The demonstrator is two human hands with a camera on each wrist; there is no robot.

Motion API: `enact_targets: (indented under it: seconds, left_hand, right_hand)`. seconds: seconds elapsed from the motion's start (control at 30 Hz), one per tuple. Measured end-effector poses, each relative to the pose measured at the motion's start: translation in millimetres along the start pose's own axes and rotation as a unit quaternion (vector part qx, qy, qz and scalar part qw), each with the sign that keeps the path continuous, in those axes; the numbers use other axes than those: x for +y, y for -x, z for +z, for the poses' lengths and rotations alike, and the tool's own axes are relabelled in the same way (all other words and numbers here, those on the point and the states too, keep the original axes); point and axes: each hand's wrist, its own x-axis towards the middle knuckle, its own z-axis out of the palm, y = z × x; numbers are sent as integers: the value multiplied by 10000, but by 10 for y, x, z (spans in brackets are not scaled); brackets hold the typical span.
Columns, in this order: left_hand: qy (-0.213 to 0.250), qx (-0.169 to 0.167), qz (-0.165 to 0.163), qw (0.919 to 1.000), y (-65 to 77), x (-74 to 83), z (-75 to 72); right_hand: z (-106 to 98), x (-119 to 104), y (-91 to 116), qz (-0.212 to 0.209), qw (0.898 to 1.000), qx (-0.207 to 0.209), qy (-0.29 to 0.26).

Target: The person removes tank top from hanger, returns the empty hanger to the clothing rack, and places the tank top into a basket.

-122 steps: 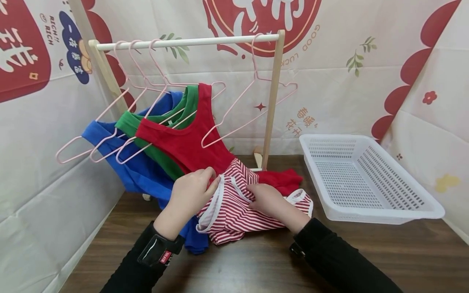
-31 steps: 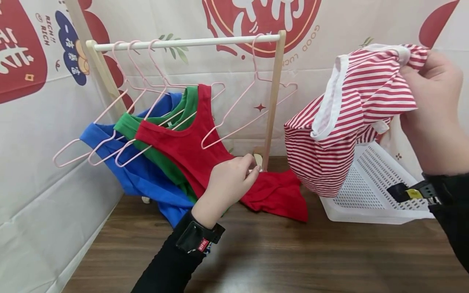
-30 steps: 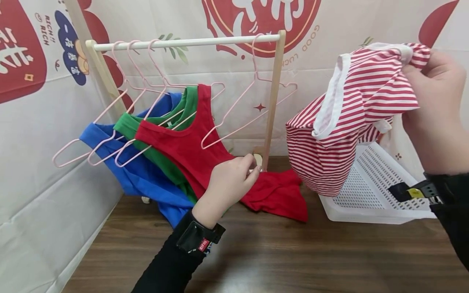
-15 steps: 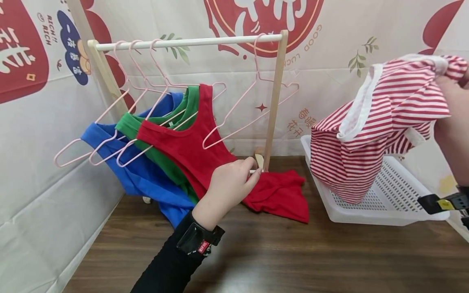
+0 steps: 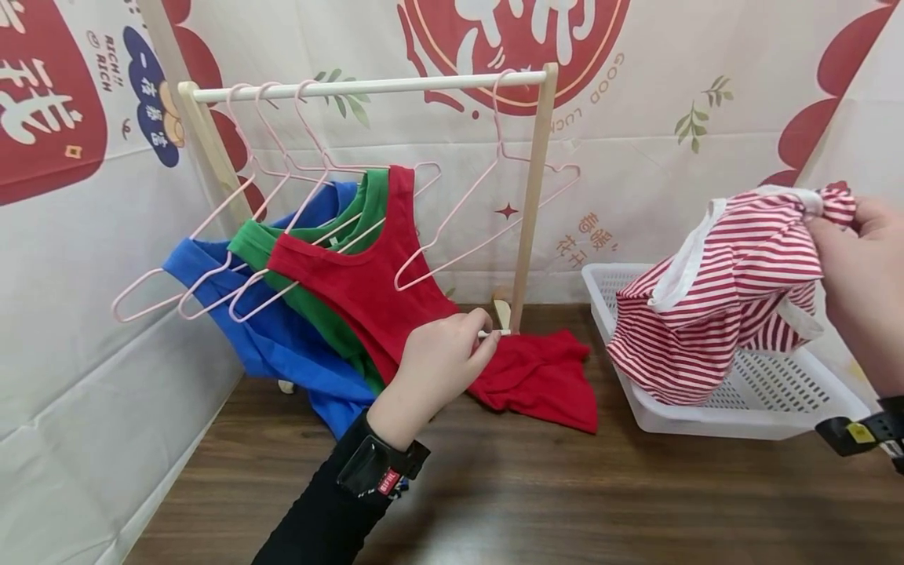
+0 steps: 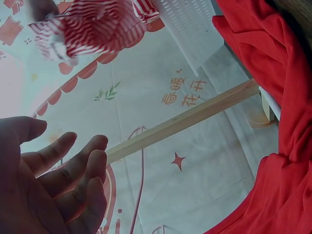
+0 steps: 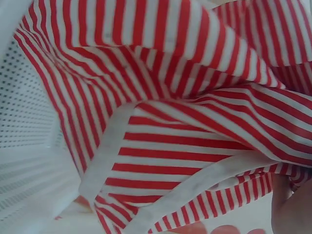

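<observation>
At the right of the head view, my right hand (image 5: 867,275) pinches a red-and-white striped tank top (image 5: 749,275) by a bunched upper part. The garment hangs crumpled over the white plastic basket (image 5: 706,422), its lower end within the basket's outline; whether it touches the bottom I cannot tell. Striped cloth fills most of the right wrist view. My left hand (image 5: 441,369) hovers in front of the red tank top (image 5: 356,282), holding nothing. Its fingers (image 6: 92,168) are loosely bent in the left wrist view.
A small wooden rack (image 5: 534,204) with a white rod (image 5: 395,85) stands at the back. Green (image 5: 247,239) and blue (image 5: 282,361) garments hang behind the red one on pink hangers. A bare pink hanger (image 5: 452,216) hangs at the right. Brown tabletop (image 5: 565,502) lies in front.
The striped top was between both hands by the rack; my right hand has lifted it rightward and then lowered it over the basket. My left hand came off it and has stayed nearly still since.
</observation>
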Motion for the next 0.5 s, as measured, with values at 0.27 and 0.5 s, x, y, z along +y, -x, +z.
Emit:
enact_targets:
  seconds: [0.27, 0.5]
  left_hand:
    - [10, 102, 72, 9999, 24, -27, 10]
    - [10, 217, 190, 9996, 34, -63, 24]
  right_hand:
    - [-44, 297, 20, 444, 9846, -382, 1647]
    - [-107, 443, 53, 336, 9645, -921, 2454]
